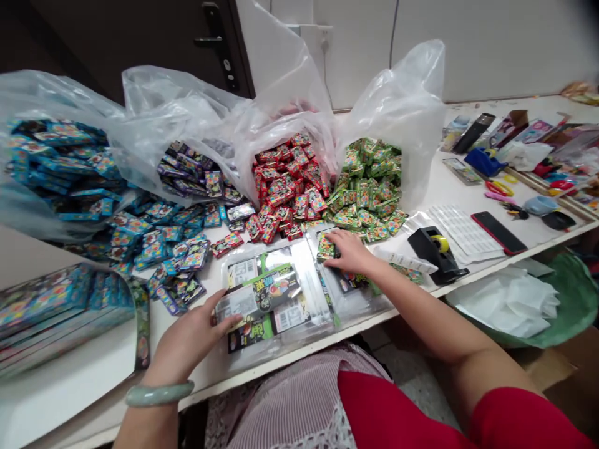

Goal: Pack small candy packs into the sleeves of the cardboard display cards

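My left hand (194, 333), a pale green bangle on its wrist, pinches the left end of a clear plastic bag with a black and green printed header (271, 287). That bag lies over a stack of similar flat bags (304, 315) near the table's front edge. My right hand (349, 251) has its fingers closed on a small green candy packet (326, 247), over more flat bags on the right. Beyond the hands lie heaps of small packets: red (285, 181), green (369, 181), purple (187, 171) and blue (159, 231).
Large clear sacks (397, 93) stand behind the heaps. An open box (60, 318) of blue packets is at left. To the right are a black tape dispenser (433, 252), printed sheets (461, 234), a phone (498, 233) and clutter. A green bin liner (573, 305) hangs below the table edge.
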`<state>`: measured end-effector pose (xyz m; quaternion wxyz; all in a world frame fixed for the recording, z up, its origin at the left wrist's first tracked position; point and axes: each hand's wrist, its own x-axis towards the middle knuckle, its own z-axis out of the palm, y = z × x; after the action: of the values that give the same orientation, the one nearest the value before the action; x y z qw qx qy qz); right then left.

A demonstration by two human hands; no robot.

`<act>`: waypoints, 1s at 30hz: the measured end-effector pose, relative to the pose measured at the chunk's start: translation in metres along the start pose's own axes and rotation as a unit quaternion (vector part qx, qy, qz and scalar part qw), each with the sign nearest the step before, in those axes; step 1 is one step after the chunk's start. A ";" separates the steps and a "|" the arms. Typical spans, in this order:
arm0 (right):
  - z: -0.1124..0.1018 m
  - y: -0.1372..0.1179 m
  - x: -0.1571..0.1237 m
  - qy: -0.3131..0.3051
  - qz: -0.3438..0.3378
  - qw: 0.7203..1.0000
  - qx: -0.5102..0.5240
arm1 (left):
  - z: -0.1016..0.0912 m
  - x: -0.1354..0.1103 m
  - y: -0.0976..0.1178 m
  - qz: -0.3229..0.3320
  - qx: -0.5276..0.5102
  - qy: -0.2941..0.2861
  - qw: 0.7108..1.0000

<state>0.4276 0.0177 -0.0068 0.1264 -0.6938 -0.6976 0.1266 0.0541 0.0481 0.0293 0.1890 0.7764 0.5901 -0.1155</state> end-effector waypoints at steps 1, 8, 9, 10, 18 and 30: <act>0.002 -0.001 -0.001 0.005 -0.004 1.000 0.005 | 0.000 -0.003 -0.001 -0.007 -0.008 0.002 1.000; -0.004 -0.016 -0.011 0.072 -0.112 0.985 0.106 | 0.004 -0.011 0.000 0.090 -0.077 0.247 0.962; -0.005 -0.022 -0.012 0.066 -0.130 0.982 0.117 | 0.007 -0.007 0.008 0.157 -0.074 0.242 0.955; -0.005 -0.028 -0.013 0.059 -0.147 0.979 0.125 | 0.010 -0.002 0.018 0.216 -0.062 0.212 0.951; -0.012 -0.054 -0.022 0.084 -0.186 0.974 0.096 | 0.017 0.011 0.048 0.273 -0.046 0.172 0.945; -0.036 -0.077 -0.020 -0.068 -0.332 0.940 0.049 | 0.017 -0.002 0.041 0.339 -0.081 0.192 0.917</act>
<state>0.3684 -0.0021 0.0541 0.1474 -0.4056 -0.8880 0.1587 0.0934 0.0295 0.0216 0.1624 0.9192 0.3235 0.1552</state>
